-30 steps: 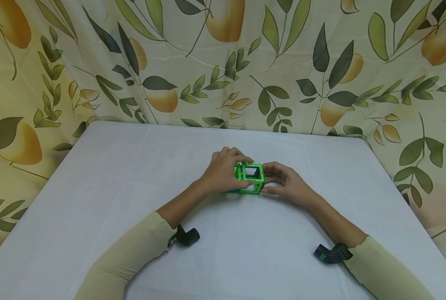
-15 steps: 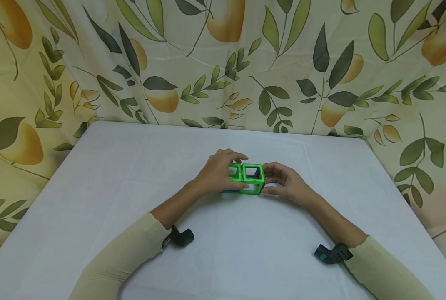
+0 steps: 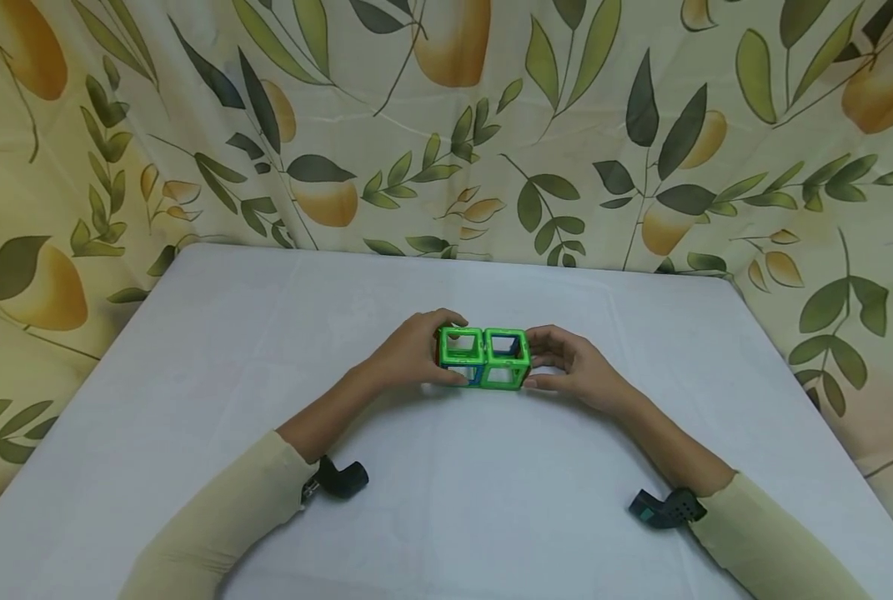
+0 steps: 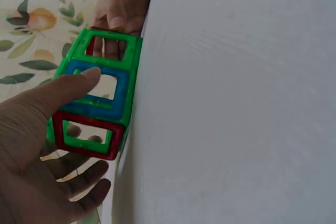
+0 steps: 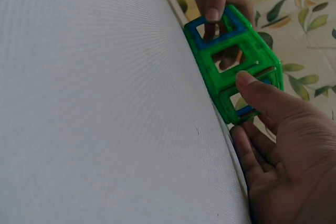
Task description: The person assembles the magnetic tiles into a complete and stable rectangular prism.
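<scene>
Two cubes made of magnetic tiles [image 3: 484, 358] stand joined side by side on the white table, with green frames on top. My left hand [image 3: 414, 350] holds the left end, thumb on the near face and index finger at the far side. In the left wrist view that near face is a blue tile [image 4: 122, 90], and a red tile [image 4: 119, 140] closes the left end. My right hand [image 3: 577, 367] holds the right end, its thumb at the near edge. A green tile [image 5: 212, 74] forms the right cube's near face in the right wrist view.
The white cloth-covered table [image 3: 446, 483] spreads around the cubes. Behind it hangs a curtain [image 3: 431, 192] printed with leaves and fruit. A black wrist camera [image 3: 344, 479] is strapped to the left forearm, another camera [image 3: 664, 508] to the right.
My left hand has slid leftward along the cubes to the left end, uncovering the left cube's top and near face. My right hand and the cubes stay in place.
</scene>
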